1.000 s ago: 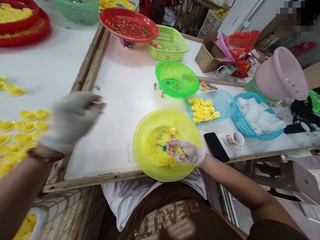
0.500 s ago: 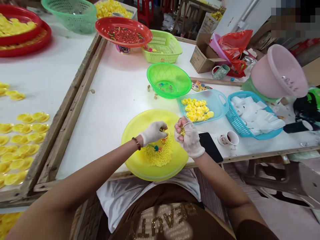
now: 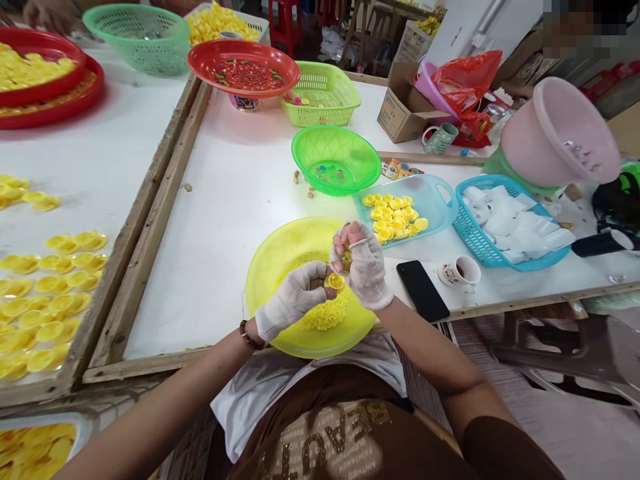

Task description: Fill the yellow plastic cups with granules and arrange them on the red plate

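Observation:
Both hands wear white fingerless gloves and are over a wide yellow basin (image 3: 265, 267) that holds small yellow pieces (image 3: 327, 313). My left hand (image 3: 295, 297) pinches a small round yellow cup-like piece (image 3: 335, 282) between thumb and fingers. Close beside it, my right hand (image 3: 364, 263) is raised and curled around small yellow pieces (image 3: 347, 259), partly hidden by the fingers. Behind the right hand, a translucent blue tray (image 3: 435, 207) carries several yellow cup-like pieces (image 3: 393, 217).
A bright green bowl (image 3: 370, 160) stands beyond the basin. On the right are a black phone (image 3: 423, 290), a mug (image 3: 463, 273) with dark liquid and a blue basket (image 3: 475, 233) of white pieces. Wooden strips (image 3: 145, 213) divide the table. Another person's hands (image 3: 50, 17) show at top left.
My left hand has moved down and left a little, and a yellow cup-like piece now shows in its fingers. My right hand has shifted left and up, still curled. Another person's hands have appeared at top left.

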